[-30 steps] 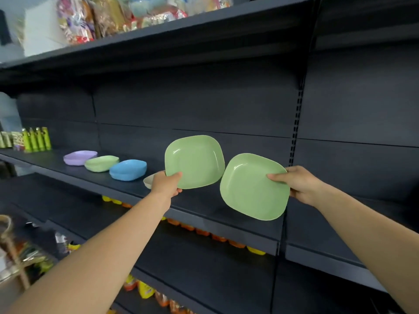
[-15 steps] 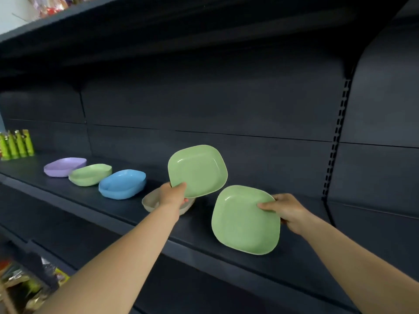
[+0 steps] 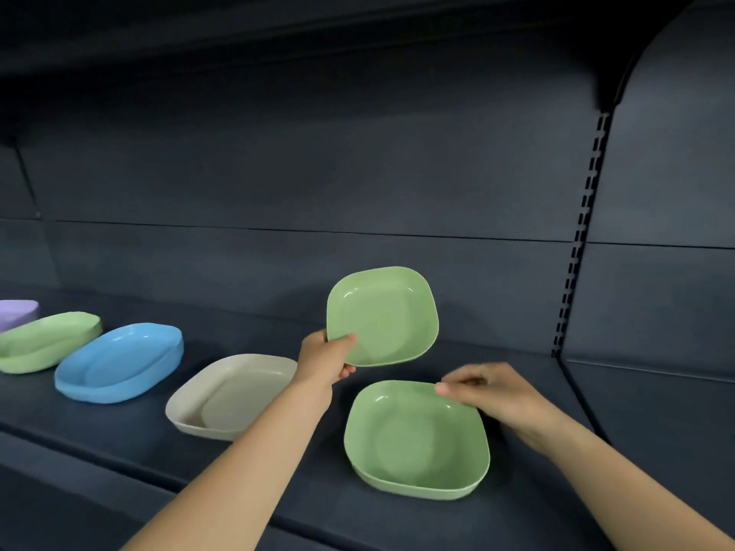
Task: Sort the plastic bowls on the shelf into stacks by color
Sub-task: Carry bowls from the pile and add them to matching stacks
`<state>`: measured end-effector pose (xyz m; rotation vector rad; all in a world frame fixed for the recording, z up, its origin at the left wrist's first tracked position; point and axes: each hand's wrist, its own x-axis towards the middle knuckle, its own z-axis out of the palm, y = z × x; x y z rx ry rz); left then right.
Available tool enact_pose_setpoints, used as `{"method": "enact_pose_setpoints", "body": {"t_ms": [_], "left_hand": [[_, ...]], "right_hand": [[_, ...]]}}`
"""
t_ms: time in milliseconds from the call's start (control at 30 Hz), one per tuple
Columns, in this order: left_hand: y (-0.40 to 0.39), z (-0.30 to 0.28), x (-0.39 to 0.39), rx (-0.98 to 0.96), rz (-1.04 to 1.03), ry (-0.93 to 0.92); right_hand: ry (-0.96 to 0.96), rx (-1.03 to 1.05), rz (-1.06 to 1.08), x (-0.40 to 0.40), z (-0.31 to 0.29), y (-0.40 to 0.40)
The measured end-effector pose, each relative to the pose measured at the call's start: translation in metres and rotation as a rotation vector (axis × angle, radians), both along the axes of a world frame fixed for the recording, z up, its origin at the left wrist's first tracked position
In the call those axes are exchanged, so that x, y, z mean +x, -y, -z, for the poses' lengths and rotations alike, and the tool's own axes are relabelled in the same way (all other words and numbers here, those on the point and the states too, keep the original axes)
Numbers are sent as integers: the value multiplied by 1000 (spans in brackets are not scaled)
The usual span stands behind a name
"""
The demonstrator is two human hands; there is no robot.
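My left hand (image 3: 324, 359) grips the lower left corner of a green bowl (image 3: 384, 314), held tilted in the air above the shelf. A second green bowl (image 3: 417, 439) rests flat on the dark shelf (image 3: 278, 491) below it. My right hand (image 3: 491, 391) pinches that bowl's far right rim. To the left on the shelf sit a beige bowl (image 3: 228, 395), a blue bowl (image 3: 119, 361), another green bowl (image 3: 47, 344) and a purple bowl (image 3: 18, 314) cut off by the frame edge.
The shelf's dark back panel (image 3: 318, 173) rises behind the bowls. A slotted upright post (image 3: 580, 240) stands at the right, with another shelf bay (image 3: 656, 391) beyond it. An upper shelf (image 3: 278, 33) overhangs the space.
My right hand lowered its green bowl from tilted in the air to flat on the shelf. The left hand kept its bowl raised. The view moved closer and to the right.
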<state>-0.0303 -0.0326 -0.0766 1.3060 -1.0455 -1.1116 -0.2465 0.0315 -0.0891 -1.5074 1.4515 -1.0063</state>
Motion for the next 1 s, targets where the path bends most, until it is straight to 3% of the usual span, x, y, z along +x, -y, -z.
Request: {"method": "enact_pose_setpoints", "body": {"t_ms": [267, 367, 467, 567, 700, 1000], "left_hand": [[-35, -6, -7, -94, 214, 2], [-49, -8, -9, -114, 303, 57], [-51, -9, -7, -129, 325, 57], [-50, -12, -5, -85, 403, -19], [-49, -9, -7, -46, 423, 59], [-40, 4, -7, 12, 388, 129]], "right_hand": [[459, -174, -2, 7, -16, -7], [548, -187, 32, 12, -22, -14], [487, -158, 145, 12, -22, -14], [393, -69, 115, 12, -18, -15], [284, 23, 80, 14, -14, -17], [197, -2, 66, 18, -13, -21]]}}
